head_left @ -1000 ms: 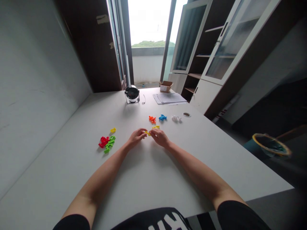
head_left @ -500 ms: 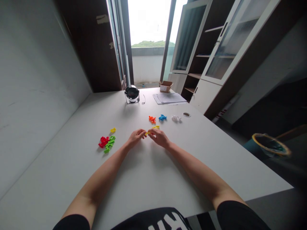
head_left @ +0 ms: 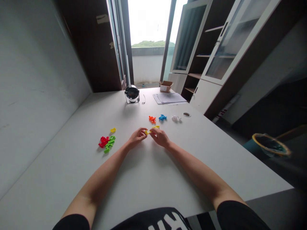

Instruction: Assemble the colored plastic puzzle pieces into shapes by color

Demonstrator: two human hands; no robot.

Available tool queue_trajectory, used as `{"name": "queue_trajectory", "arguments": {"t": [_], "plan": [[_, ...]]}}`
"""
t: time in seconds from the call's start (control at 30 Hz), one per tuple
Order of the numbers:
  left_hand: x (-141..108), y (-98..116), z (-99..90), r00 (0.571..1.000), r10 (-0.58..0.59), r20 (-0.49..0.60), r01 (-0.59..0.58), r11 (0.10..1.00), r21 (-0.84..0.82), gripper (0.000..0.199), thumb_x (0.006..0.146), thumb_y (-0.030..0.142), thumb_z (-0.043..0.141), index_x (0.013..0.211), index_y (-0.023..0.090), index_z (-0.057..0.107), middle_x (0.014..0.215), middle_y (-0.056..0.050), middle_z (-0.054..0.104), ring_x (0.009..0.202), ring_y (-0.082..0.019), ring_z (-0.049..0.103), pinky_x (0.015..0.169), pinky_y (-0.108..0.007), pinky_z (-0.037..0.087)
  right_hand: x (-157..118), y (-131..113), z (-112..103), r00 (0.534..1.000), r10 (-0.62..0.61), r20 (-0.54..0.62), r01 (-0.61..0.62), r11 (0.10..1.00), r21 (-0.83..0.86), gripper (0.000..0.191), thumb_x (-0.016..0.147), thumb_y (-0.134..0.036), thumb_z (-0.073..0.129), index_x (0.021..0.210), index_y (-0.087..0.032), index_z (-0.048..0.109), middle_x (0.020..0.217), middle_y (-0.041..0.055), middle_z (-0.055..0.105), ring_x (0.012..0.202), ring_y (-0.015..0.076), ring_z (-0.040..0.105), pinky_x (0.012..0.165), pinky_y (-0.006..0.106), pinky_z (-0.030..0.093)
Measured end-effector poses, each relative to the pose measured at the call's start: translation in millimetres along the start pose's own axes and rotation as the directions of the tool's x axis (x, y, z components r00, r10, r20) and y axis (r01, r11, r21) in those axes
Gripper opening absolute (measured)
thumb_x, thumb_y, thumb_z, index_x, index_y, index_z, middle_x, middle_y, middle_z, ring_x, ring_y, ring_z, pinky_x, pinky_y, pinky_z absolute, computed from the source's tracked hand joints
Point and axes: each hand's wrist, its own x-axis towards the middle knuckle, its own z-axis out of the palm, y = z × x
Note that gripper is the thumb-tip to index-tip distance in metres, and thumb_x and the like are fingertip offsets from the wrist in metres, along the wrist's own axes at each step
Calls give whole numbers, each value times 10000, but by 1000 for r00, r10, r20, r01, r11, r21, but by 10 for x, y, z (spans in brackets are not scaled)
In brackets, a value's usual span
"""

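Between my two hands is a small yellow plastic piece (head_left: 146, 132). My left hand (head_left: 137, 136) pinches it from the left, and my right hand (head_left: 159, 137) has its fingertips closed on its right end. Its exact shape is partly hidden by my fingers. Just behind my right hand lies another yellow piece (head_left: 156, 126), partly covered. To the left rest a red pile (head_left: 104, 141), several green pieces (head_left: 109, 144) and a single yellow piece (head_left: 113, 130). Beyond my hands are orange pieces (head_left: 152, 119), blue pieces (head_left: 162, 117) and white pieces (head_left: 176, 118).
On the white table (head_left: 96, 110) stand a round black object on a metal stand (head_left: 131, 94) and a small cardboard box (head_left: 165, 86). Papers (head_left: 169, 98) lie before the box. A ring-shaped hole or roll (head_left: 186, 114) is at the right. A wall borders the left.
My fingers have shifted slightly around the yellow piece, so more of it shows. Both hands stay in nearly the same place, and the coloured piles are unmoved.
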Motion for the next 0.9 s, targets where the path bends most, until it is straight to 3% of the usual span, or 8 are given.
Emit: {"name": "queue_trajectory", "arguments": {"t": [0.63,0.9], "plan": [[-1,-31,-10,999,42,2,-42,996,77,444,846,384,704,1247,210,628,877,-25,628,764,-129,570,707,-244,441,8,-14,-34,996,37,80,-35,999,-29,267,1028,-380,446,860,-214,571,776,18,636,666,146,554,648,257,363],[23,-99,-7,997,21,-72,-13,994,109,424,846,443,695,1182,187,655,795,-5,612,699,-122,543,661,-240,430,20,-45,-54,998,37,58,-37,999,-12,230,1021,-395,474,963,-218,610,811,27,667,697,150,586,671,258,392]]}}
